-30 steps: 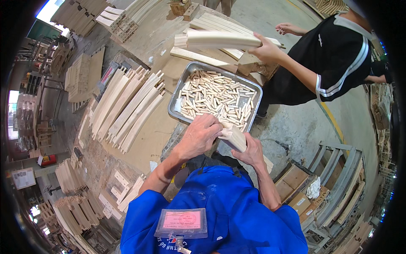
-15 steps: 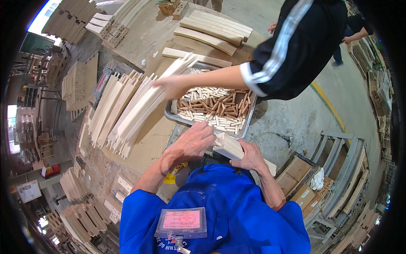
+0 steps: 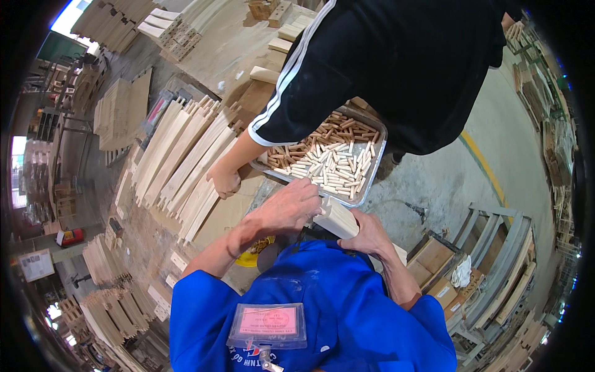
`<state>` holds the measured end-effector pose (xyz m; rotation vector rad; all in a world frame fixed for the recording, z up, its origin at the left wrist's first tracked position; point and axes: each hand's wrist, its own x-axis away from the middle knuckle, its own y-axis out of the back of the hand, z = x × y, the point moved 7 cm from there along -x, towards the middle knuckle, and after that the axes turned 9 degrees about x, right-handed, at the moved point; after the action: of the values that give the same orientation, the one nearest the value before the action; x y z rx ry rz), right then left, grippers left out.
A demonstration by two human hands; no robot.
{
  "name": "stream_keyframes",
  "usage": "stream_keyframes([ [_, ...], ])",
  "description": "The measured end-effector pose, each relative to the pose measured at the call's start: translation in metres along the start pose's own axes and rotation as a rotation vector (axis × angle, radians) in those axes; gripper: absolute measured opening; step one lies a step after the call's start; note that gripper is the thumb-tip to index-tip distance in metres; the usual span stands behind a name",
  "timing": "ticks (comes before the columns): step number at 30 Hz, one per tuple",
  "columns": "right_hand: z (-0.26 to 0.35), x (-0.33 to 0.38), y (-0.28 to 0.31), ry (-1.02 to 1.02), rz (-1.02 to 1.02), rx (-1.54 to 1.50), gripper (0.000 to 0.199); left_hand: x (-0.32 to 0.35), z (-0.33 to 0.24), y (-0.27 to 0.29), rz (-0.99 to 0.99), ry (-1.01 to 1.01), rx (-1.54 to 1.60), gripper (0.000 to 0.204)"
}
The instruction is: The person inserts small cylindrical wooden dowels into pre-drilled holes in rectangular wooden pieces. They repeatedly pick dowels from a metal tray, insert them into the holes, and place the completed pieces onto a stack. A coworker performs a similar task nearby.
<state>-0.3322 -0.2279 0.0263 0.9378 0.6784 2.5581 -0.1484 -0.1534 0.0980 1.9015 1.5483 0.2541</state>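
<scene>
Toward the upper left of the frame we see a stack of pale timber (image 3: 116, 118), and further down the left side a red object (image 3: 70, 237) above a framed sheet of paper (image 3: 36, 265), with bundled slats (image 3: 102, 257) beside them. At the lower right we have a grey metal rack (image 3: 511, 239), a cardboard box (image 3: 442, 291) and a crumpled white cloth (image 3: 461, 271) near it. A yellow floor line (image 3: 486, 164) curves down the right side, below a co-worker (image 3: 403, 68) in a black top with white stripes.

Pale wooden piece (image 3: 338, 221), blocky, slanting; held in right hand (image 3: 372, 234), left hand (image 3: 294, 204) at upper end.
</scene>
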Motion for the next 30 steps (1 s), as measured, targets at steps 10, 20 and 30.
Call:
stream_keyframes([
  [10,-0.017,0.0,0.002,0.036,0.015,-0.11,0.067,0.029,0.02,-0.008,-0.476,0.536,0.348,0.036],
  [20,-0.034,0.019,-0.015,0.05,0.095,-0.116,0.061,0.052,0.0,-0.057,-0.508,0.523,0.51,0.021],
  [30,-0.043,0.018,-0.012,0.061,-0.02,-0.004,0.055,0.068,0.009,-0.086,-0.795,0.702,0.908,0.009],
])
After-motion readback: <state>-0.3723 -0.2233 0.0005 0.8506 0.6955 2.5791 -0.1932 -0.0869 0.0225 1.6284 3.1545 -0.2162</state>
